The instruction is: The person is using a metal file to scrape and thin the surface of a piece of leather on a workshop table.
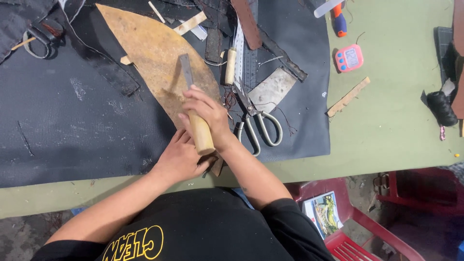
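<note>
Green counter [386, 125] under a big black leather sheet [72, 121]. Right hand [205, 116] is wrapped round the wooden-handled knife [193, 104], blade flat on the tan leather piece [150, 53]. Left hand [181, 157] presses down just behind it, probably to stop sliding. Scissors [256, 121] lie beside.

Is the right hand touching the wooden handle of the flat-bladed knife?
Touching. The head view shows the right hand wrapped around the wooden handle of the knife, fingers closed over it with no gap visible.
</note>
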